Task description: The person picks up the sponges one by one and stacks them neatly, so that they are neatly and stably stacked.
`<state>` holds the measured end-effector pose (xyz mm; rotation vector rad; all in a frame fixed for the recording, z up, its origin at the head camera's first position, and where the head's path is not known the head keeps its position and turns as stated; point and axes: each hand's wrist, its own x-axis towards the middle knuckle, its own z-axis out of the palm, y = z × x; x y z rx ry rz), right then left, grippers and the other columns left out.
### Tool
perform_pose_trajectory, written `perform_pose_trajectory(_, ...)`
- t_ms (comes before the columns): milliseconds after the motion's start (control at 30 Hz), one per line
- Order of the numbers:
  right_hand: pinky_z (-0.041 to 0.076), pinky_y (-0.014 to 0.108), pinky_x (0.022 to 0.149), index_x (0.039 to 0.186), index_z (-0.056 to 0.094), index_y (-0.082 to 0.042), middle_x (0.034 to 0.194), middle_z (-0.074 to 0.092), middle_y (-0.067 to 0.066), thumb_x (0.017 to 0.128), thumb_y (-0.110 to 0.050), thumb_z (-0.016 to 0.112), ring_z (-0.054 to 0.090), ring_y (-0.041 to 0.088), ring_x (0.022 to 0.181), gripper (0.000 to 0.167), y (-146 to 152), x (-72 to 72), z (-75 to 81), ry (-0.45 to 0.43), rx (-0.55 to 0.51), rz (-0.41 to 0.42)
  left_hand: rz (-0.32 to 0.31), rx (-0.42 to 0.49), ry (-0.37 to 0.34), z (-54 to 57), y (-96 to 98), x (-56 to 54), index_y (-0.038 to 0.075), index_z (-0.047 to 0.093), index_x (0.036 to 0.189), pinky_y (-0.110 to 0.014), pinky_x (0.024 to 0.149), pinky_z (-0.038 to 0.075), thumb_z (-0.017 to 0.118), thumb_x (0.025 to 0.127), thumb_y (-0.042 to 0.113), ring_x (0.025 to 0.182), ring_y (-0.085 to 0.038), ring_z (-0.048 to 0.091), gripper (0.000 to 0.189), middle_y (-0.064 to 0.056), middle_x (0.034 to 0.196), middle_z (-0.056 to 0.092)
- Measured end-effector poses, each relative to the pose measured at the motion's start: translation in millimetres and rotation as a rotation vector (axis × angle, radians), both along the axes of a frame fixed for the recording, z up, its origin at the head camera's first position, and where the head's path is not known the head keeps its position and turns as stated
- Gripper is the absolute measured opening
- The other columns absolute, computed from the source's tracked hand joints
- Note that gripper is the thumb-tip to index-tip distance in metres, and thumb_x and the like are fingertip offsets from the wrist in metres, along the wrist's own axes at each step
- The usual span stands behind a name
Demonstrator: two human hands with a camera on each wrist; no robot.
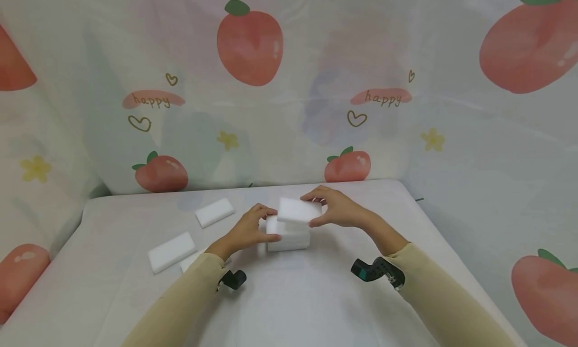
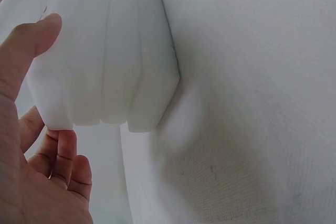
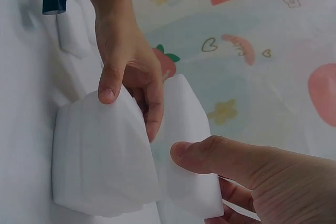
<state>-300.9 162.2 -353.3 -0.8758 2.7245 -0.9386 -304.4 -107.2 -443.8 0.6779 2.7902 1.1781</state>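
Left of the left grip, on its near side, a white sponge block point(image 1: 171, 251) lies flat on the worktop point(image 1: 289, 307). Just beside it, a partly hidden block point(image 1: 191, 259) extends beneath the left sleeve point(image 1: 180, 302). A far block point(image 1: 214, 212) lies left of the left grip and slightly beyond it.

The left grip point(image 1: 247, 230) pinches the stack point(image 1: 289, 241) at its left end, thumb on the near side, fingers toward the rear. The left wrist view shows four layers in the stack; their ends are not flush.

Above the stack, between the two grips, is the raised block point(image 1: 293, 210). The right grip point(image 1: 338, 207) pinches it at its right end, thumb on the near side, fingers on the far side. The raised block is not parallel to the stack; contact between them cannot be confirmed.

Caution: lowered at this angle, the raised block may seat crooked or push the top layer sideways. The left fingertips, close to its free end, may obstruct seating. Excess squeeze or sideways pull by the left grip could skew the uneven layers. A dragging left sleeve could displace the partly hidden block.
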Motion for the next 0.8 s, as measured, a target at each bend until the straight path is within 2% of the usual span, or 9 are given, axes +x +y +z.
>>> perform_pose_trajectory(200,0.045,0.046,0.102,0.131,0.062,-0.007,0.125,0.059,0.008,0.077,-0.020,0.084,0.055,0.026,0.115,0.059,-4.5,-1.6,-3.5,-0.016,0.001,0.012,0.002,-0.013,0.001,0.7,0.4,0.1,0.008,0.059,0.132,-0.038,0.090,0.045,0.087,0.074,0.036,0.106,-0.020,0.052,0.070,-0.002,0.118,0.055)
perform_pose_trajectory(433,0.045,0.045,0.102,0.132,0.062,-0.010,0.128,0.058,0.007,0.078,-0.021,0.084,0.055,0.026,0.116,0.060,-10.6,-3.1,-8.2,-0.047,0.016,-0.003,-0.003,-0.022,-0.002,0.8,0.0,-1.1,0.009,0.059,0.131,-0.038,0.088,0.045,0.087,0.074,0.036,0.104,-0.019,0.053,0.068,-0.002,0.117,0.056)
perform_pose_trajectory(800,0.045,0.049,0.102,0.132,0.062,-0.009,0.130,0.058,0.007,0.078,-0.021,0.084,0.054,0.027,0.116,0.060,-18.3,-5.2,-16.5,-0.052,-0.001,0.022,-0.008,-0.022,-0.007,2.4,-0.2,-0.2,0.010,0.061,0.125,-0.039,0.087,0.046,0.086,0.074,0.037,0.104,-0.020,0.055,0.063,-0.002,0.114,0.058)
